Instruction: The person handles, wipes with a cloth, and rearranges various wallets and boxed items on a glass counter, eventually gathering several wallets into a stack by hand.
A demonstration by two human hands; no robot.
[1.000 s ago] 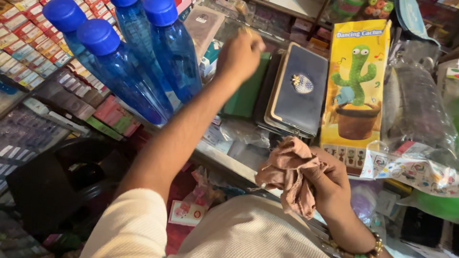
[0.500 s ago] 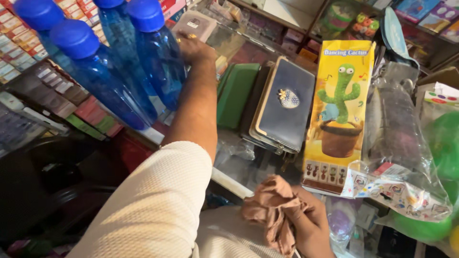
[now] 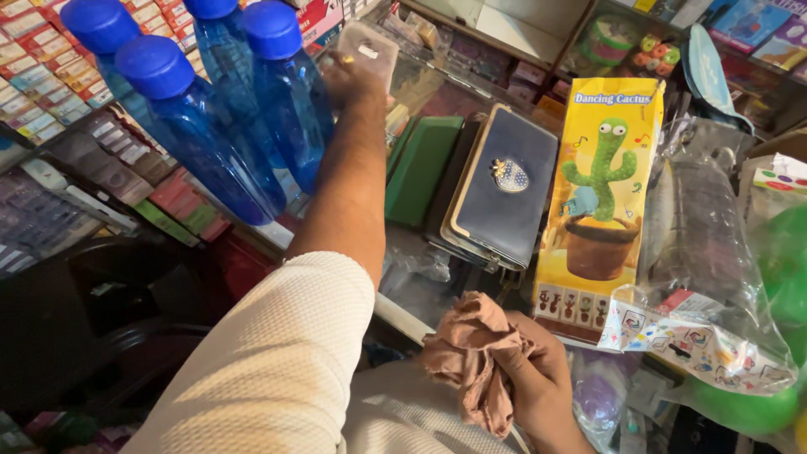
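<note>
On my far left I see four blue bottles (image 3: 252, 126) with blue caps standing together on the counter. Just beside them my left hand (image 3: 349, 80) reaches forward and grips a small clear packet (image 3: 370, 50) at the back. Right of my forearm lie a green case (image 3: 424, 168) and a dark wallet (image 3: 504, 189), then a yellow toy box (image 3: 601, 202). Low down, my right hand (image 3: 538, 378) is clenched around a crumpled pinkish cloth (image 3: 471, 353).

Soft matt pink cloth (image 3: 471, 357), glossy blue plastic bottles (image 3: 227, 143), a shiny yellow cardboard box (image 3: 601, 193).
</note>
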